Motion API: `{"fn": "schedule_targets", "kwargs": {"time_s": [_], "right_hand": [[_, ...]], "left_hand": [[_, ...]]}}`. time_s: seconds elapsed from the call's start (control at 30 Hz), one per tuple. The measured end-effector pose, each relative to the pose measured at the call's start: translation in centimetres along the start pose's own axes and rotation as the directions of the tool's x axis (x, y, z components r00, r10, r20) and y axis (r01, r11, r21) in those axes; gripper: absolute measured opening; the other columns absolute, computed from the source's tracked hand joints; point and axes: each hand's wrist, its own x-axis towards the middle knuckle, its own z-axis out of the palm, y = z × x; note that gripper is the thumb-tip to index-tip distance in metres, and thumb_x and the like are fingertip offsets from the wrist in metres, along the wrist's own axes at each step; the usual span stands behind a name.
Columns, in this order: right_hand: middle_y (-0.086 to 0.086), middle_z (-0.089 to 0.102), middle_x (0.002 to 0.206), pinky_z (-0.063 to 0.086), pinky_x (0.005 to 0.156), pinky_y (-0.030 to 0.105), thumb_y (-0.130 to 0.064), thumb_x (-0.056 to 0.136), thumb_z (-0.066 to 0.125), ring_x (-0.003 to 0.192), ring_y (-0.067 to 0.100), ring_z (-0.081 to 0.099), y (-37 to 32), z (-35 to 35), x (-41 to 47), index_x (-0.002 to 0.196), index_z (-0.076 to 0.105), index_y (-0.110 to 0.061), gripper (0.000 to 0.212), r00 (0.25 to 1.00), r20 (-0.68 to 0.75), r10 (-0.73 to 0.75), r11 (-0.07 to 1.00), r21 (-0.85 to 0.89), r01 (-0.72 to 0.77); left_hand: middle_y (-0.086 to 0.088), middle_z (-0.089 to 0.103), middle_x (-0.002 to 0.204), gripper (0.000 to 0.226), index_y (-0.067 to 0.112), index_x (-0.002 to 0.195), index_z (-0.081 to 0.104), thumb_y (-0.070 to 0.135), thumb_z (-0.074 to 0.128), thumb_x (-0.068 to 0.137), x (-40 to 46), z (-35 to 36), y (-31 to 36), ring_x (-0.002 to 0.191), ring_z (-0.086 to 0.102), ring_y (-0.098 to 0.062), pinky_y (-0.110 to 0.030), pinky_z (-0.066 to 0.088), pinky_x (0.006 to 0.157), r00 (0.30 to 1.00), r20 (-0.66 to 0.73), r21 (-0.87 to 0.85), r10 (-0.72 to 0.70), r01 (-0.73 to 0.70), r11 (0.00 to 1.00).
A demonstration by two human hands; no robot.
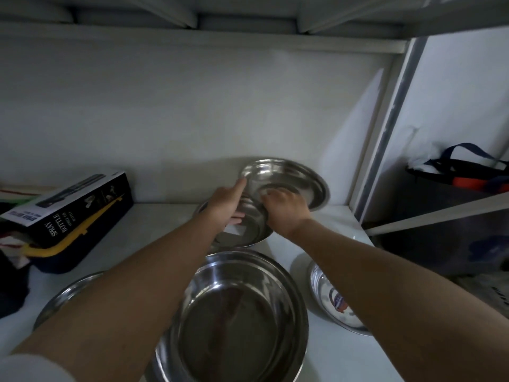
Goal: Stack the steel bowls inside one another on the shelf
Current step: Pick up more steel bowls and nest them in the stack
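A shallow round steel bowl (286, 180), tilted up against the white back wall of the shelf (154, 224), is gripped at its left rim by the left hand (228, 201) and at its lower edge by the curled fingers of the right hand (285, 209), just above a second shallow steel bowl (242, 230) lying flat beneath both hands. For a clean nest, the tilted bowl would best be levelled, centred over the lower one and lowered until the rims meet evenly, the large deep steel bowl (237, 312) in front being the likely outermost holder. "SPRAY BOTTLE" can be read on the black cardboard box (74, 205) at the left, while the sticker inside the small steel bowl (334, 299) at the right is too blurred to be read.
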Motion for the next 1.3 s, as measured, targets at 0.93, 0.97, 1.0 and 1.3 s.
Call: {"fn": "schedule_targets", "kwargs": {"time_s": [0.93, 0.97, 1.0, 1.3], "right_hand": [[0.014, 0.056, 0.099, 0.048, 0.079, 0.035, -0.004, 0.085, 0.051, 0.089, 0.027, 0.053, 0.2, 5.7, 2.7, 0.123, 0.052, 0.006, 0.039, 0.648, 0.545, 0.531, 0.416, 0.499, -0.76], [0.016, 0.059, 0.103, 0.051, 0.084, 0.037, -0.005, 0.085, 0.052, 0.092, 0.028, 0.056, 0.2, 6.1, 2.6, 0.123, 0.053, 0.005, 0.04, 0.646, 0.549, 0.531, 0.423, 0.489, -0.763], [0.018, 0.061, 0.11, 0.052, 0.09, 0.039, -0.006, 0.084, 0.054, 0.098, 0.03, 0.058, 0.1, 6.4, 2.5, 0.125, 0.052, 0.003, 0.042, 0.642, 0.551, 0.533, 0.432, 0.475, -0.767], [0.013, 0.06, 0.098, 0.053, 0.087, 0.034, -0.002, 0.085, 0.055, 0.092, 0.028, 0.059, 0.2, 7.0, 2.1, 0.118, 0.055, 0.002, 0.033, 0.663, 0.522, 0.536, 0.495, 0.442, -0.748]], "left_hand": [[-0.025, 0.071, 0.108, 0.036, -0.009, 0.111, 0.066, 0.012, 0.055, 0.083, 4.5, -6.0, -5.9, 0.102, 0.07, -0.036, -0.039, 0.056, 0.09, 0.938, -0.347, 0.382, -0.028, 0.168, 0.909], [-0.025, 0.067, 0.118, 0.04, -0.008, 0.116, 0.063, 0.017, 0.054, 0.085, 4.6, -6.1, -6.2, 0.114, 0.063, -0.035, -0.037, 0.051, 0.097, 0.932, -0.364, 0.471, 0.001, 0.183, 0.863], [-0.024, 0.061, 0.127, 0.044, -0.005, 0.123, 0.06, 0.02, 0.052, 0.087, 4.6, -6.2, -6.5, 0.123, 0.055, -0.036, -0.036, 0.044, 0.102, 0.927, -0.375, 0.525, 0.015, 0.2, 0.827], [-0.027, 0.068, 0.116, 0.036, -0.008, 0.112, 0.064, 0.011, 0.053, 0.084, 4.6, -6.0, -7.7, 0.107, 0.066, -0.04, -0.041, 0.055, 0.093, 0.953, -0.303, 0.504, -0.03, 0.186, 0.844]]}}
